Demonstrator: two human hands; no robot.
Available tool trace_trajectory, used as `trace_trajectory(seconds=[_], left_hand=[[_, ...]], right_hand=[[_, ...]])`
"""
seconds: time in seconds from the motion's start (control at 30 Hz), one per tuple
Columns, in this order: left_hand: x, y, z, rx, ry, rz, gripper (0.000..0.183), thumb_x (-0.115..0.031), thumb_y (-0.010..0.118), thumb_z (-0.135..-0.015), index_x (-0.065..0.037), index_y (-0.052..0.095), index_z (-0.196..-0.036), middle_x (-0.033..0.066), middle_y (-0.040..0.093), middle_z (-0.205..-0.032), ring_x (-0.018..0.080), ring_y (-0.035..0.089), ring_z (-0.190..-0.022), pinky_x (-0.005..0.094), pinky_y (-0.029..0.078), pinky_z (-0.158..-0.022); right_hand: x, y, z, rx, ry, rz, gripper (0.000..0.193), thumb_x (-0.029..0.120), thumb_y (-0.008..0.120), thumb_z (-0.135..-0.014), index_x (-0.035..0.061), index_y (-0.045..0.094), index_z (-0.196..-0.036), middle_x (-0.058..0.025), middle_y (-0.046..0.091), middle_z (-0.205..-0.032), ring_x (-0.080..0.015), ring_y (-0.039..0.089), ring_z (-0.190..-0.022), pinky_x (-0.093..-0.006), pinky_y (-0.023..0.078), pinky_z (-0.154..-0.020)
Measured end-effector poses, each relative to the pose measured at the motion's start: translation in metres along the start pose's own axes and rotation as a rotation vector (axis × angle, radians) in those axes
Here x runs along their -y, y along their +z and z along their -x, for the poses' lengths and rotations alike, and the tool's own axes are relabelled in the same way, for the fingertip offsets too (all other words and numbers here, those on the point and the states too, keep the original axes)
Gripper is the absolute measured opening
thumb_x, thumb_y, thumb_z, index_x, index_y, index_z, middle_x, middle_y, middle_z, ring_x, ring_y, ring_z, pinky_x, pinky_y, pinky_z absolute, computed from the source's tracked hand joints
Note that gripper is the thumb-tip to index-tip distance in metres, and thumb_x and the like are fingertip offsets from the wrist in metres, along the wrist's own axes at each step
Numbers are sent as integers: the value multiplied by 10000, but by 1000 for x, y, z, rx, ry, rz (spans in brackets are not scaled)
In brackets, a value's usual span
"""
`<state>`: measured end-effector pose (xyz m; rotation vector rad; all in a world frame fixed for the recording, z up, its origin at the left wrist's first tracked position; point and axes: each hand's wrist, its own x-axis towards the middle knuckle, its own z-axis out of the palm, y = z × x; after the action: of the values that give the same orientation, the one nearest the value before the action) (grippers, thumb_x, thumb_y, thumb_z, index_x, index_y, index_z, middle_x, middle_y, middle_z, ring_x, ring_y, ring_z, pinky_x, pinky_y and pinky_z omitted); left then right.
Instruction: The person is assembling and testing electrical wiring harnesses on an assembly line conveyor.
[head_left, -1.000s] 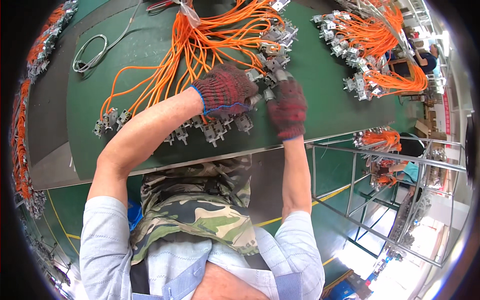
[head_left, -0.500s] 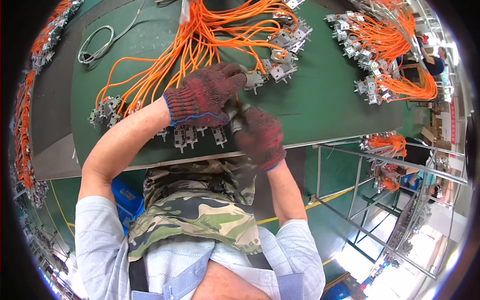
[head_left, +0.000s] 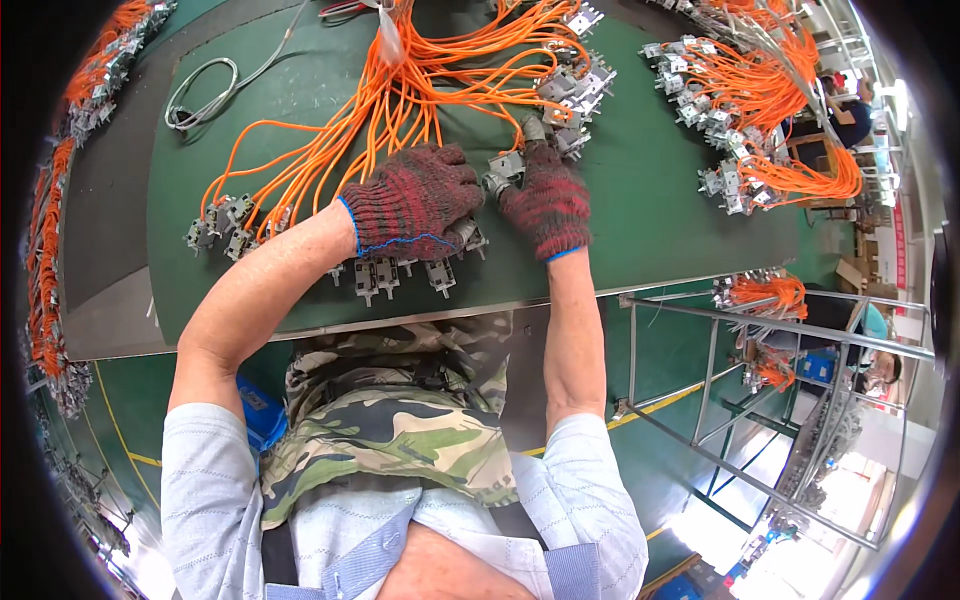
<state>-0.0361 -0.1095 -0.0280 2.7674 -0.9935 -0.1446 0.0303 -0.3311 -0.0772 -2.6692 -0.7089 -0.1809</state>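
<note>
A bundle of orange cables (head_left: 375, 110) fans out over the green table, with small grey metal connectors on its ends. My left hand (head_left: 415, 203), in a dark red and grey knit glove with worn fingertips, is curled closed over the near cable ends; whatever it holds is hidden under it. My right hand (head_left: 547, 205), gloved alike, has its thumb and forefinger around a grey metal connector (head_left: 508, 164) just right of the left hand. Near the table's front edge, below my left hand, lie several connectors (head_left: 376, 276). More connectors (head_left: 575, 95) are clustered beyond my right hand.
The green table (head_left: 660, 235) ends close to my waist. A grey cable coil (head_left: 205, 95) lies at the far left, and another orange cable bundle (head_left: 765, 85) at the right. A metal frame rack (head_left: 700, 375) stands on the floor at right. A blue bin (head_left: 262, 412) is beside me.
My right hand has moved away from me and slightly right, from beside the left hand's near side to the connector. My left hand has shifted slightly right and nearer, its fingers now curled.
</note>
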Motion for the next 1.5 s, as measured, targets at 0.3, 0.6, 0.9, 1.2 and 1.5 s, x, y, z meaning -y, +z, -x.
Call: trace_trajectory(seconds=[0.3,0.6,0.9,1.2,1.5], left_hand=[[3,9,1,-101,41,-3,366,-342,744,-777,-81,753,-1033,106,719,-1066,317,649,-1137,457,548,-997],[5,13,3,-121,12,20,323,-333,735,-783,-87,747,-992,102,722,-1054,311,656,-1144,458,548,-996],[2,6,4,-26,-27,8,367,-354,781,-753,-107,750,-1023,84,727,-1043,296,665,-1129,453,552,-996],[-9,0,0,-95,-239,265,511,-333,794,-758,-69,676,-1179,145,720,-1077,350,686,-1078,491,570,-954],[-7,-3,-5,-75,-262,260,563,-334,784,-813,-52,629,-1275,180,689,-1130,399,672,-1112,508,551,-967]], right_hand=[[10,-11,-25,241,112,39,1020,321,791,-772,101,330,-1655,-289,536,-1542,-447,581,-1360,-491,507,-1120],[17,-28,-54,449,171,205,1046,296,793,-754,65,281,-1636,-307,637,-1396,-445,647,-1267,-503,542,-1064],[38,-57,-61,702,44,220,903,230,777,-729,36,448,-1547,-301,735,-1117,-455,719,-1064,-511,583,-923],[31,-64,-69,905,-58,183,472,242,763,-722,-17,691,-1111,-232,754,-923,-373,747,-832,-477,594,-761],[25,-60,-51,856,-26,126,635,189,773,-772,47,601,-1367,-233,746,-1127,-413,724,-1050,-476,585,-889]])
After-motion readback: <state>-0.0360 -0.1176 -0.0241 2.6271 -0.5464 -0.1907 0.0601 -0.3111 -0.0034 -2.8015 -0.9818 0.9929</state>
